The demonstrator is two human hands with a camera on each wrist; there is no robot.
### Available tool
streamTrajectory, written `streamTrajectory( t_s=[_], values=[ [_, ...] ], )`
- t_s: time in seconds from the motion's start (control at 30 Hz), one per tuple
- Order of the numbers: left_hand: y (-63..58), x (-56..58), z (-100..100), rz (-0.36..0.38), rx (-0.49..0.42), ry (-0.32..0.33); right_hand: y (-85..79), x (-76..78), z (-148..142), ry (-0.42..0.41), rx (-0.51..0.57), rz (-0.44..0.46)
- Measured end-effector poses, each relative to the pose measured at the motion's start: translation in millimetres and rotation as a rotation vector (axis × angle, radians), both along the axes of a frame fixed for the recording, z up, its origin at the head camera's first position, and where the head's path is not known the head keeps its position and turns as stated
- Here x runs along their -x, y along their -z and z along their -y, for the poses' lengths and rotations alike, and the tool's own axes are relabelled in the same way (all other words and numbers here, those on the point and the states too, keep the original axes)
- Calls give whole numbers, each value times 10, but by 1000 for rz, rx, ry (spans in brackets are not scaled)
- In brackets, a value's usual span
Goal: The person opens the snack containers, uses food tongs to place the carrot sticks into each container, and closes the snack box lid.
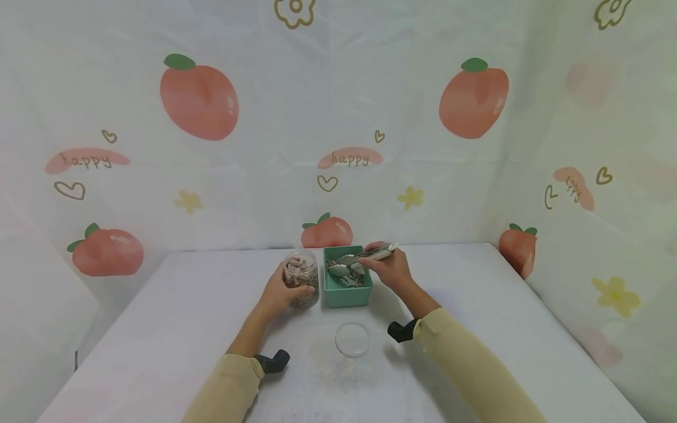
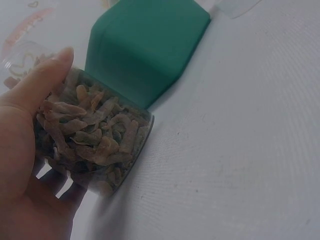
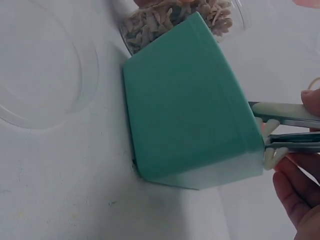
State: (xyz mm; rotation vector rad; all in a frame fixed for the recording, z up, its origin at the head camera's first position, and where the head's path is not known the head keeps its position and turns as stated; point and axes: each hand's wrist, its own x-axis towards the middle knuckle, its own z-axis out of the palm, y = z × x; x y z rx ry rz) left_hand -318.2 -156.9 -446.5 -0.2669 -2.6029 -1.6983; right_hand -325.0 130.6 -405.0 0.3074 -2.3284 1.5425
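Observation:
My left hand (image 1: pixel 280 292) grips a clear plastic jar (image 2: pixel 100 135) around its side, thumb in front. Greyish-brown dried pieces (image 2: pixel 90 132) fill much of the jar, which stands on the table against the left of a green box (image 1: pixel 346 298). More of these pieces lie inside the box in the head view. With my right hand (image 1: pixel 390 268) I hold a pair of tongs (image 1: pixel 378 253) above the box, their heads down inside it. In the right wrist view the tongs (image 3: pixel 285 115) cross the box's rim; their tips are hidden behind its wall.
A clear round lid (image 1: pixel 353 339) lies on the white table (image 1: pixel 307 382) in front of the box. Behind the table hangs a white cloth wall (image 1: pixel 254 194) printed with fruit, and it continues along the right side.

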Motion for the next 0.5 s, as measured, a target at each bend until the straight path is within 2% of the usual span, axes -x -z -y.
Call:
streamTrajectory(
  t_s=[0.23, 0.5],
  values=[
    [11, 9, 2, 1, 6, -3, 24, -31, 10, 28, 3, -28],
    [5, 4, 5, 4, 4, -6, -15, -60, -48, 22, 19, -55]
  ],
)
